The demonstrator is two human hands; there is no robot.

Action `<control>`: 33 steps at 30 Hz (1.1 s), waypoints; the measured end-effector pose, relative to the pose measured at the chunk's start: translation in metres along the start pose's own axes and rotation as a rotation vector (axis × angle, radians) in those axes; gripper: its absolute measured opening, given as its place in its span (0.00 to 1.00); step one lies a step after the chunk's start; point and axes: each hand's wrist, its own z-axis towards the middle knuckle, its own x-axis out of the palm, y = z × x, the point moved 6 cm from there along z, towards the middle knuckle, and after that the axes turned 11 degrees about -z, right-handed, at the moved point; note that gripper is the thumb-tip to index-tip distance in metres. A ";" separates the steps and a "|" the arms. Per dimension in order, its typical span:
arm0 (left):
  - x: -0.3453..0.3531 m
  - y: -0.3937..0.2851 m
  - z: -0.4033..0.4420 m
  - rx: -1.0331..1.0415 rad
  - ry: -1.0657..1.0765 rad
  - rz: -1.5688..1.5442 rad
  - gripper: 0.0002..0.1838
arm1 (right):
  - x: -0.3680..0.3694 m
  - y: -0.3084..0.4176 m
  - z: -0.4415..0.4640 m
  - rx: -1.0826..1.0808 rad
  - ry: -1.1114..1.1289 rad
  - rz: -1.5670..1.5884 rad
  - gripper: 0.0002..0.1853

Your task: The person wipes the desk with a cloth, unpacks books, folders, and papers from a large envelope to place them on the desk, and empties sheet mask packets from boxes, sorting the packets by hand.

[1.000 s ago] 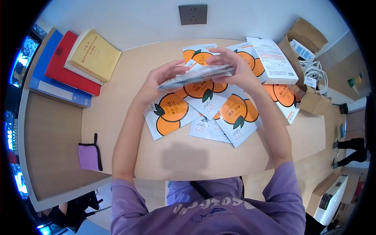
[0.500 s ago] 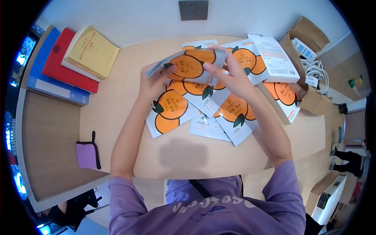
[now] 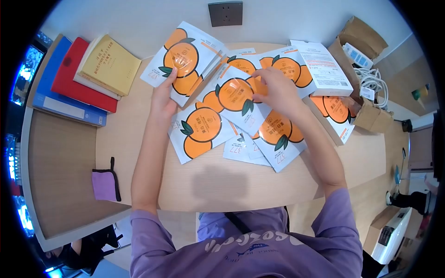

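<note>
My left hand [image 3: 164,97] is closed on flat white packets [image 3: 181,58] printed with oranges, held up over the back left of the desk. More than one edge shows on their right side, so at least two seem stacked. My right hand [image 3: 278,90] has its thumb and fingers at the right edge of another orange-printed packet [image 3: 235,95] on top of the spread pile, and appears to pinch it. Under and around it lie several like packets, among them one at the left [image 3: 201,127] and one in front [image 3: 278,132].
A white box [image 3: 324,69] and an open box of packets [image 3: 336,113] sit at the right, beside a cardboard carton [image 3: 366,92] with white cables. Books [image 3: 109,65] and folders [image 3: 69,99] stand left, with a purple pouch [image 3: 105,185] nearer. A person [image 3: 410,201] is far right.
My hands have moved apart. The left has carried the held packets up and left, turning their printed face upward. The right has let go of them and come down to the pile.
</note>
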 end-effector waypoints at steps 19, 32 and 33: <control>0.041 0.018 -0.035 -0.393 0.224 -0.023 0.25 | -0.138 0.027 -0.066 -0.168 -1.018 -0.415 0.08; 0.048 0.053 -0.054 -0.416 0.179 0.298 0.29 | 0.017 0.058 -0.020 -0.314 -0.027 0.142 0.34; 0.048 0.053 -0.055 -0.420 0.176 0.337 0.29 | 0.018 0.060 -0.021 -0.363 -0.114 0.095 0.32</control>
